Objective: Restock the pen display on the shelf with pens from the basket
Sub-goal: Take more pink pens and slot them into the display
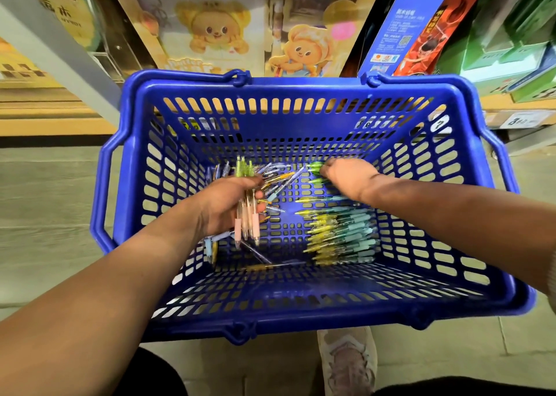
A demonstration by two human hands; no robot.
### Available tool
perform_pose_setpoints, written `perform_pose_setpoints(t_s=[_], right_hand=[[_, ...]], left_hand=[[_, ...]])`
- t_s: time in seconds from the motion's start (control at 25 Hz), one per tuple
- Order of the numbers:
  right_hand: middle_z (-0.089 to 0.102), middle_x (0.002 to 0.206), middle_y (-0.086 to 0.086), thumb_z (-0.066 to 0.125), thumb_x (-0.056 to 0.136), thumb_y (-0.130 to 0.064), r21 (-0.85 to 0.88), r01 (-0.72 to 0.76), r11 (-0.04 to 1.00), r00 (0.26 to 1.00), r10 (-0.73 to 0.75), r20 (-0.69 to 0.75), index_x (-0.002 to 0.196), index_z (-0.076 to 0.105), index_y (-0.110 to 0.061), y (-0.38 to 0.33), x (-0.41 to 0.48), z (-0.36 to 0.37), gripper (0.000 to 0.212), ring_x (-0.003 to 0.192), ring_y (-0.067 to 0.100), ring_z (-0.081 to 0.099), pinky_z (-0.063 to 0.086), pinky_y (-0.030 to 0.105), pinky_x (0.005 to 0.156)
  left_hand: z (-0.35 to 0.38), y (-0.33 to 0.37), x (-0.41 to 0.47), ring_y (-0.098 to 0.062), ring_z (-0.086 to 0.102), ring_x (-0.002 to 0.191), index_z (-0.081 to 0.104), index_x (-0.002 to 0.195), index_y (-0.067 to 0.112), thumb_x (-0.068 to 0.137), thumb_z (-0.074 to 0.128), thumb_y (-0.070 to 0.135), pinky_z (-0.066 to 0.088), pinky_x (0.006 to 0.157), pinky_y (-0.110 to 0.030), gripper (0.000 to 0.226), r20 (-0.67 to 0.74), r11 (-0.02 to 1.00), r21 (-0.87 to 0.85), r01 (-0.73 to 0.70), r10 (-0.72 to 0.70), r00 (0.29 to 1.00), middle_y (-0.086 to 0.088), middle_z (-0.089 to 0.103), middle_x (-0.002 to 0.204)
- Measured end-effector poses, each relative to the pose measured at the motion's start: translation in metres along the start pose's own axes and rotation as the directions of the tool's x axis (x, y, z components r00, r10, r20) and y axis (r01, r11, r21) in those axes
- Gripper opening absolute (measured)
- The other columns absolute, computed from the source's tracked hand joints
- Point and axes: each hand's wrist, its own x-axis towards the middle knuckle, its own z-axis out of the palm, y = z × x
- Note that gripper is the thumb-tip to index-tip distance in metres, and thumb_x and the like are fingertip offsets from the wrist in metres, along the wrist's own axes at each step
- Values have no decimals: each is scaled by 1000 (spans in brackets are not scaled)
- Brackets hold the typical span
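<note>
Left forearm is entering from the lower left, its elbow cut off by the frame edge. Motion blur is smearing the pens, so their colours are hard to sort. Left hand [222,203] is gripping a bundle of pink-grip pens [255,224] inside the blue basket [301,317]. Loose teal-and-yellow pens [343,236] are lying centre-right, just below the right hand [349,176]. Its curled fingers, partly hidden and blurred, are pinching a green pen [316,167].
</note>
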Motion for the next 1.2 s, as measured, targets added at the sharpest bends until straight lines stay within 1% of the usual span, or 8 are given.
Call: perform_pose_setpoints(t_s=[0.24,0.36,0.52,0.64,0.88,1.0,1.12,1.2], right_hand=[[67,108,10,56,96,-2,-90,34,995,999,-34,0,121,61,-13,-2,4,-13,27,85,29,67,52,37,63],[69,94,-5,62,96,-19,328,70,942,995,-44,-86,107,68,-20,-15,1,-31,13,83,18,68,55,32,73],[77,87,-12,76,87,-32,896,40,443,999,-30,-30,101,68,-34,-73,-15,-59,16,85,7,73,57,27,79],[78,83,-8,85,81,-26,983,-9,182,999,34,3,96,69,-24,-99,-20,-63,22,76,4,75,58,17,67],[79,94,11,75,88,-2,974,-92,-207,993,-87,75,98,73,-11,-101,-23,-54,13,93,20,77,61,28,83],[79,95,5,69,94,-9,992,-121,-25,993,-12,121,104,72,-13,-85,-17,-44,11,89,15,76,59,19,73],[70,113,2,62,97,-13,715,-133,687,984,180,9,120,67,-15,-48,-11,-30,23,100,20,70,55,25,76],[60,127,9,60,93,1,335,-123,934,990,138,-23,134,56,-9,-23,-12,-20,43,108,31,66,57,40,87]], left_hand=[[0,-1,0,-17,66,65,64,110,5,100,61,18,64,64,-33,17,-81,999,34,-16,19,996,-3,64,73],[1,-2,-1,-18,68,68,65,117,3,101,58,15,62,67,-32,21,-112,998,-13,-69,67,991,-8,71,85],[5,-1,-6,-22,67,79,67,117,6,103,55,20,59,79,-38,23,-78,993,-74,-91,85,993,-11,71,98],[8,-1,-9,-29,70,88,66,122,5,102,57,24,57,88,-46,29,-47,993,-63,-97,94,994,-15,75,98],[11,-2,-10,-17,69,67,63,116,9,102,58,21,62,73,-43,19,-86,990,-13,-141,139,987,-7,75,87],[12,-1,-7,-23,69,79,52,96,20,103,57,18,57,91,-54,8,-144,989,-32,-142,136,980,-14,74,104],[10,0,-8,-19,63,70,52,117,18,101,60,20,57,75,-43,19,-151,993,-20,-117,113,982,-8,66,92],[7,1,-7,-15,57,62,46,135,13,100,62,21,55,70,-39,40,-143,996,-1,-94,92,985,-3,57,78]])
